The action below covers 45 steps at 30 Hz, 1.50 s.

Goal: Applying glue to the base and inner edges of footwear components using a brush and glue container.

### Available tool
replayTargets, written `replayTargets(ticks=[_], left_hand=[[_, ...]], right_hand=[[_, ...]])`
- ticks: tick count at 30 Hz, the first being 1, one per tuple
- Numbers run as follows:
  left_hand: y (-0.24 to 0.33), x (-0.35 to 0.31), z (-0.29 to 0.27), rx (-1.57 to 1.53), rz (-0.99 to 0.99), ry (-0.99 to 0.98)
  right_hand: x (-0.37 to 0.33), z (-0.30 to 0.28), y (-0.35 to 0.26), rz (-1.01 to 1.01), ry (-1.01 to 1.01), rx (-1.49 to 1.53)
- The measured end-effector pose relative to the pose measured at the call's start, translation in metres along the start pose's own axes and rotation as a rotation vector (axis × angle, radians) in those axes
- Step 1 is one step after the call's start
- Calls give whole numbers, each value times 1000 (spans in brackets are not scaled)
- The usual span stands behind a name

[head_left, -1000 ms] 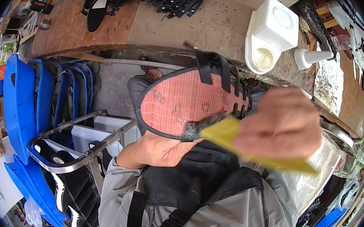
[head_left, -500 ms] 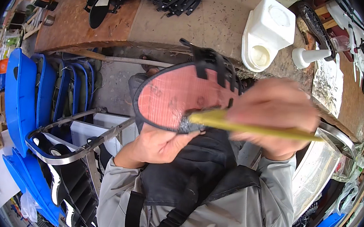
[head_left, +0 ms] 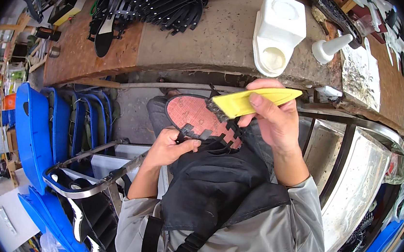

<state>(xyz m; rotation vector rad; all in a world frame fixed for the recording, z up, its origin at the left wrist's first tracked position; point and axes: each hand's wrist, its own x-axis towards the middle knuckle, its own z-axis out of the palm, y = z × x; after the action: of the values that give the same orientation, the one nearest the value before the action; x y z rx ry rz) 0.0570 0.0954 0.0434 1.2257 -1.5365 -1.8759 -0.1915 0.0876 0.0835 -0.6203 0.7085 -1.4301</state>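
Observation:
A sandal insole piece (head_left: 191,113) lies over my lap with its pink underside up, black rim and black straps folded onto it along the near and right edges. My left hand (head_left: 168,147) is closed at its near-left edge, thumb and fingers pinching a black strap. In my right hand (head_left: 282,121) is a yellow-handled brush (head_left: 258,101), held over the insole's right part. Its dark bristles point left, close to the far straps; whether they touch cannot be made out.
A workbench (head_left: 170,50) runs ahead, bearing a heap of black studded straps (head_left: 150,4), a white glue dispenser (head_left: 281,24) and a white nozzle cap (head_left: 331,48). Blue trays (head_left: 31,129) and a metal-framed rack (head_left: 83,192) stand left; a metal-edged rack (head_left: 357,180) stands right.
The brush has come off the near edge and moved to the far right side, its handle now tilted up. The insole has turned, and my left hand has shifted to a strap.

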Motion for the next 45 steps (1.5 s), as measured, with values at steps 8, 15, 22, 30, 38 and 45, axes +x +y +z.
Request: replayTargets(ticks=[8,15,22,30,38,45], left_hand=[[56,-13,31,126,381,187],[71,-20,43,119,532,296],[76,-22,42,328,632,303],[75,-24,38,388,777,396],[60,-30,40,-78,681,377],[73,-31,44,-304,603,351]], right_hand=[[-25,29,-9,-233,-86,-120],[-19,33,-37,-938,-522,-885],[-17,33,-61,-999,-743,-941],[-15,36,-65,-989,-891,-819],[-13,38,-59,-1124,-794,-797],[-9,38,-66,-1112,-786,-841]])
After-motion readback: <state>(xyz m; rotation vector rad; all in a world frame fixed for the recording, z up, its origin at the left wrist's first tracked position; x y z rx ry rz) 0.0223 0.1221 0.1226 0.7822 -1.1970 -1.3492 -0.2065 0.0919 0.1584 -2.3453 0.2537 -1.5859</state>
